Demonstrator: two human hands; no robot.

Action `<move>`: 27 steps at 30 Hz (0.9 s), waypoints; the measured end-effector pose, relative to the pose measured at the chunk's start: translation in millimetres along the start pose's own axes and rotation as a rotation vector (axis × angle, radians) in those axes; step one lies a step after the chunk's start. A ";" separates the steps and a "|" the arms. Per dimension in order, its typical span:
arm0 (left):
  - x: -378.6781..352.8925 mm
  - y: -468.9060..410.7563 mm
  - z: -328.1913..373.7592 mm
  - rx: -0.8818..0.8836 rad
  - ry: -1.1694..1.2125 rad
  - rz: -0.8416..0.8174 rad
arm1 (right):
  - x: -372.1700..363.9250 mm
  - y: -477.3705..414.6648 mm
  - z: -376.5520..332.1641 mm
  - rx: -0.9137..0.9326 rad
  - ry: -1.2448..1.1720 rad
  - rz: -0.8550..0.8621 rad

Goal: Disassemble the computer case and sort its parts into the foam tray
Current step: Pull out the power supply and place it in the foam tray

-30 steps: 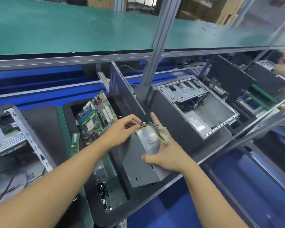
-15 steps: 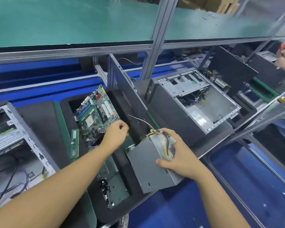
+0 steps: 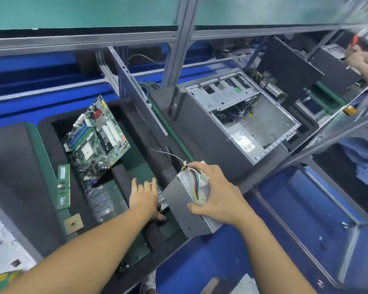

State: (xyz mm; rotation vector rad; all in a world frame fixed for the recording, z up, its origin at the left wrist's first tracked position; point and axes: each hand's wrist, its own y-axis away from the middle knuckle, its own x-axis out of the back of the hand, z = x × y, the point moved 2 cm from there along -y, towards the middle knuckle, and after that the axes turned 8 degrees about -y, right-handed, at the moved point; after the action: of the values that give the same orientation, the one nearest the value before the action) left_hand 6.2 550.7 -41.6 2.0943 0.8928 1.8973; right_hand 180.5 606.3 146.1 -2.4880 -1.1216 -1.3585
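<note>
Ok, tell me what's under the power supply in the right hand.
Below the power supply, held by the right hand, a foam tray slot shows a green floor. Its body hides the rest; whether it rests there is unclear.

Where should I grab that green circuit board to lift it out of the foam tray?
Pinch the motherboard by its bare right-hand edge, coming from above right. It lies tilted in the foam tray, so that edge seems to stand clear, and its face is crowded with slots and connectors.

Bare forearms point(image 3: 89, 249); left hand point(image 3: 143, 197), right hand point(image 3: 218, 198)
</note>
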 end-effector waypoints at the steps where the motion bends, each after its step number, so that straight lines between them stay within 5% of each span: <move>1: -1.7 -1.3 1.8 0.005 -0.007 0.002 | -2.8 -3.9 -1.5 0.002 0.020 -0.012; 17: 24.4 -37.9 -44.2 0.107 0.082 0.251 | 4.4 -15.9 1.0 -0.031 0.039 0.046; 27: 32.9 -79.9 -67.8 0.211 0.231 0.096 | -13.6 -17.7 0.9 0.009 0.030 -0.013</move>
State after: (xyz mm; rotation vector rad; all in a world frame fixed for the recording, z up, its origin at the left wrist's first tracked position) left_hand -82.8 615.2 -42.8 2.0949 1.1036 2.2175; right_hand 165.2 611.9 130.8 -2.4494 -1.1374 -1.3867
